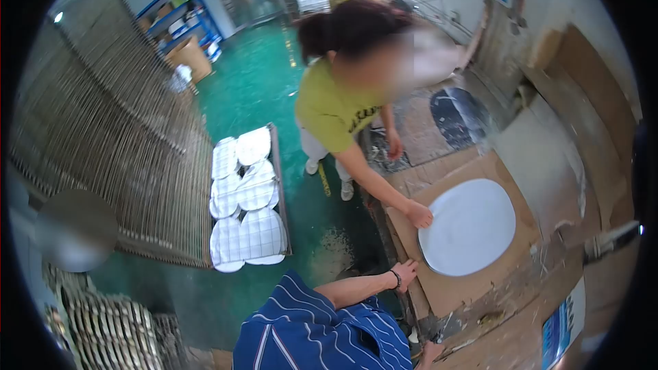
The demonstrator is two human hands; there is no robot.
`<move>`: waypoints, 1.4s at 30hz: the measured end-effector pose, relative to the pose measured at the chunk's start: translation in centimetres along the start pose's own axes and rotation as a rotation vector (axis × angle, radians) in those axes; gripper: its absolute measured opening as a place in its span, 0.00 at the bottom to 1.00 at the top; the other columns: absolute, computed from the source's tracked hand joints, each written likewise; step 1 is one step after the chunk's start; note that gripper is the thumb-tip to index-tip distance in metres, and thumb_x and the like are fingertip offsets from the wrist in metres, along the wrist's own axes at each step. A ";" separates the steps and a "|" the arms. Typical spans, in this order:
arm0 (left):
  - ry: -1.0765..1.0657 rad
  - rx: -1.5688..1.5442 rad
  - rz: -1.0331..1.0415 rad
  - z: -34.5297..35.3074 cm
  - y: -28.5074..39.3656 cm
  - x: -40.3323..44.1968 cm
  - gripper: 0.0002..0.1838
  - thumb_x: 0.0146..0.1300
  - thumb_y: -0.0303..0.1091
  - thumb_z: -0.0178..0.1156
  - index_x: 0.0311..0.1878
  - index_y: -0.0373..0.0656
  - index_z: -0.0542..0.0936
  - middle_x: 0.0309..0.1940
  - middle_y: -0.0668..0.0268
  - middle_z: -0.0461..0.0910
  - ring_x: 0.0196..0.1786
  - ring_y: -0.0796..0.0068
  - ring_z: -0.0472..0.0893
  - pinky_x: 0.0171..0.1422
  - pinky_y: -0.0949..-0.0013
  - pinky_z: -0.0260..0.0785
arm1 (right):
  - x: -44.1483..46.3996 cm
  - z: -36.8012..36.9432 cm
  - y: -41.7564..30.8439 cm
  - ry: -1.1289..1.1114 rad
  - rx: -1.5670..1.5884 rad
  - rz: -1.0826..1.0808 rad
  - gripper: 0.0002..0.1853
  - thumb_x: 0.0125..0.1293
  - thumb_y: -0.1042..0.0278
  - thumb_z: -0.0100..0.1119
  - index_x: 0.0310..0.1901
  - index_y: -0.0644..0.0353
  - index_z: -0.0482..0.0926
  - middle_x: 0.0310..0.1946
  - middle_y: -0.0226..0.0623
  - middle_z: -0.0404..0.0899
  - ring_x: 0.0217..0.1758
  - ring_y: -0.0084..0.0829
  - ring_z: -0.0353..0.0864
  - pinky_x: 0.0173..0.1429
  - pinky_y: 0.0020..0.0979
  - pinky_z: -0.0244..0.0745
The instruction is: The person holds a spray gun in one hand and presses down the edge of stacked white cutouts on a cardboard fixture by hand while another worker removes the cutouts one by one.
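Note:
My left hand, with a dark bracelet at the wrist, rests on the near left edge of a brown cardboard sheet, fingers slightly apart. A rounded white panel lies flat on that cardboard, a little beyond my left hand and not touching it. At the bottom edge of the view, part of my right hand shows beside the worktable; its fingers are too small and hidden to read. A co-worker's hand touches the left rim of the white panel.
A co-worker in a yellow-green top leans over the table's far side. Left of the table, a low rack holds several white panels on the green floor. Tall wire racks stand further left. A blue shelf is at the back.

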State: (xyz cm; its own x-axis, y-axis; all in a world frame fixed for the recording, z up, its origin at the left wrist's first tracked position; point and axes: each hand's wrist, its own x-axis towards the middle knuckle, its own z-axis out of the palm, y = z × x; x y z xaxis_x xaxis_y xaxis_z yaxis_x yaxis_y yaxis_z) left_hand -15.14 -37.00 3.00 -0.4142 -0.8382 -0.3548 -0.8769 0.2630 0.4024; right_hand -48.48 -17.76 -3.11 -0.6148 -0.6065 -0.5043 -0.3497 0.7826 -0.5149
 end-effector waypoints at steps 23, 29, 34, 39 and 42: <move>-0.007 -0.122 0.119 0.5 -1.8 -0.2 0.28 0.51 0.40 0.73 0.56 0.37 0.86 0.76 0.48 0.66 0.78 0.45 0.67 0.76 0.49 0.72 | -6.0 -4.1 -4.7 0.015 -0.201 -0.139 0.19 0.59 0.63 0.68 0.47 0.68 0.86 0.30 0.54 0.85 0.35 0.48 0.87 0.43 0.43 0.78; -0.009 -0.204 0.168 0.2 -2.7 -1.1 0.21 0.52 0.35 0.78 0.50 0.44 0.84 0.84 0.49 0.56 0.86 0.43 0.55 0.84 0.51 0.62 | -17.5 -11.4 -13.9 0.056 0.229 -0.371 0.28 0.65 0.74 0.68 0.69 0.63 0.79 0.46 0.53 0.87 0.46 0.46 0.88 0.53 0.37 0.81; 0.085 -0.269 0.228 -0.5 -2.3 -0.9 0.21 0.56 0.29 0.73 0.54 0.42 0.81 0.81 0.44 0.58 0.85 0.41 0.54 0.86 0.50 0.56 | -25.5 -17.7 -23.7 0.002 0.237 -0.553 0.34 0.63 0.83 0.68 0.72 0.64 0.75 0.47 0.49 0.85 0.46 0.43 0.88 0.53 0.33 0.81; 0.305 -0.043 0.289 -3.3 -0.8 0.6 0.22 0.58 0.26 0.70 0.57 0.40 0.80 0.80 0.48 0.57 0.83 0.41 0.58 0.80 0.46 0.64 | -28.2 -19.3 -26.7 -0.127 0.171 -0.623 0.40 0.57 0.87 0.68 0.75 0.63 0.73 0.45 0.49 0.84 0.44 0.46 0.86 0.49 0.35 0.81; 0.150 -0.040 0.259 -2.3 -2.2 1.9 0.20 0.58 0.26 0.69 0.55 0.40 0.80 0.82 0.49 0.54 0.84 0.41 0.57 0.79 0.46 0.65 | -28.3 -19.2 -26.9 -0.143 0.161 -0.606 0.43 0.53 0.90 0.65 0.75 0.63 0.72 0.46 0.50 0.83 0.43 0.49 0.85 0.47 0.35 0.80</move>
State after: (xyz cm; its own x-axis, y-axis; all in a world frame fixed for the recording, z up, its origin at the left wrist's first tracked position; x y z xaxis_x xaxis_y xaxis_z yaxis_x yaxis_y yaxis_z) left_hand -13.44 -40.31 3.39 -0.5797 -0.8076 -0.1086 -0.7353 0.4610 0.4968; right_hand -35.26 -18.95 38.35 -0.2369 -0.9559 -0.1734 -0.4881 0.2714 -0.8295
